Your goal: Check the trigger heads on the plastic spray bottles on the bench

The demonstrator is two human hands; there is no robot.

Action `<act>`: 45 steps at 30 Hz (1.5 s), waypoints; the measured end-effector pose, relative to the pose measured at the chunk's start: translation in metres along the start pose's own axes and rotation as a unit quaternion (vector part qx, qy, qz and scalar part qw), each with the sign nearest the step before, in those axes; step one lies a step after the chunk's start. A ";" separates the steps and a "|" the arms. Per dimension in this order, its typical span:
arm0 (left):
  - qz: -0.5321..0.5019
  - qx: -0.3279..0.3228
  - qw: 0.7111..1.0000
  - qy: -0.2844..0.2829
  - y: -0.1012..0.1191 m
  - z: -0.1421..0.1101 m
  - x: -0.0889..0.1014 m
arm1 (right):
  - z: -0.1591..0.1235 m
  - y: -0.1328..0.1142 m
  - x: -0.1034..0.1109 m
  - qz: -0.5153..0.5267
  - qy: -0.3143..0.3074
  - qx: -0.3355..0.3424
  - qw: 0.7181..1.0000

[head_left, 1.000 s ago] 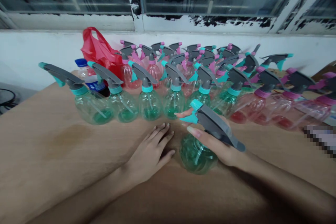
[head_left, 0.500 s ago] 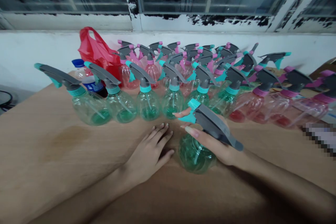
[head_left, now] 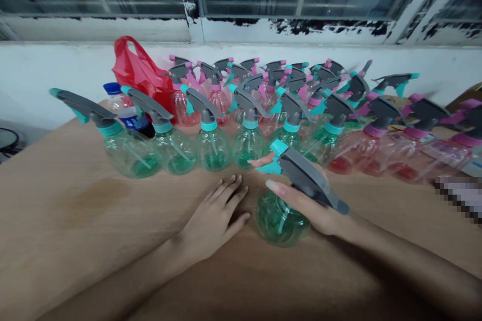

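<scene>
A: Right hand status?
B: Right hand (head_left: 320, 215) is gripping a green spray bottle (head_left: 280, 225) at the neck, under its grey spray head (head_left: 311, 178). Thumb is lying along the near side; the other fingers are wrapping behind, mostly hidden.
A: Left?
B: Left hand (head_left: 213, 220) is resting palm down on the wooden table (head_left: 94, 241), fingers slightly spread, thumb pointing toward the bottle but staying clear of it.
A: Bottle position?
B: It's standing nearer than the front row, right of the left hand, aqua nozzle (head_left: 277, 147) facing away and leftward. Can't tell if the base is fully touching the table.
A: Front row?
B: Six green bottles (head_left: 213, 150) are standing on the left, three pink bottles (head_left: 352, 153) on the right. More sprayers (head_left: 218, 95) are crowding behind.
A: Anything else?
B: A red plastic bag (head_left: 141, 72) and a blue-capped bottle (head_left: 113, 89) are sitting behind the row's left end.
</scene>
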State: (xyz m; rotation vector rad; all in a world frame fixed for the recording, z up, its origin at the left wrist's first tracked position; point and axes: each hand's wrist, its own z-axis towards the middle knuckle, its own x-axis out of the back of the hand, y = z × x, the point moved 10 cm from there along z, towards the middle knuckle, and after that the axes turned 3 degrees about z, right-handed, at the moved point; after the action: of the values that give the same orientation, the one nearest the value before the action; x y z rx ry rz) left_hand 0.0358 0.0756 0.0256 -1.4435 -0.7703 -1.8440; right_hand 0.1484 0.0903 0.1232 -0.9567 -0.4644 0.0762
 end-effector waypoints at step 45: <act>0.006 -0.005 1.000 0.014 -0.001 0.000 0.001 | -0.005 0.021 -0.005 0.082 -0.008 -0.057 0.995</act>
State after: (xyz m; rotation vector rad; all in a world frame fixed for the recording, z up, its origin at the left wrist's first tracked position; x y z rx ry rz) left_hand 0.0346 0.0761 0.0260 -1.4222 -0.7379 -1.8587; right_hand 0.1489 0.0967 0.1023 -1.1057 -0.4070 0.2078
